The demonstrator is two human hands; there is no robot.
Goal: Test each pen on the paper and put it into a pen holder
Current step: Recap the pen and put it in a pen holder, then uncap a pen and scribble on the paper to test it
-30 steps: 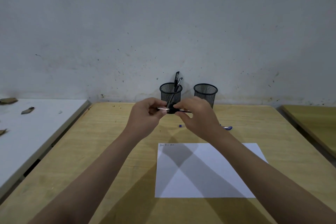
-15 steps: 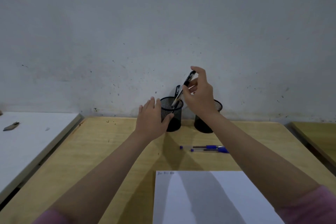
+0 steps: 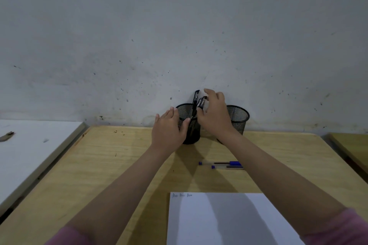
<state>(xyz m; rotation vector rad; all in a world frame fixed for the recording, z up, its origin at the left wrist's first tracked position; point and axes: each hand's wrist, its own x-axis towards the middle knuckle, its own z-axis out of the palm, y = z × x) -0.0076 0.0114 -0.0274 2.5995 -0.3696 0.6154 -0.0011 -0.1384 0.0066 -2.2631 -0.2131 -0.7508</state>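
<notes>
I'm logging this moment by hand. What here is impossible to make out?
Head view only:
- Right holder: contents hidden by mesh and the right hand.
- Writing on the paper: too small to read.
- Left holder: lower pens blurred behind mesh; the left hand covers its side.

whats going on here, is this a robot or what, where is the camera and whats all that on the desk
No robot: these are a person's two bare hands, seen from a camera worn on the head, looking forward and down. On the wooden desk stand two black mesh pen holders. The left hand steadies the left holder, which has black pens in it. The right hand is at the tops of those pens; whether it grips one is unclear. The right holder looks empty. Two blue pens lie on the desk, and a sheet of paper carries three small scribbles.
</notes>
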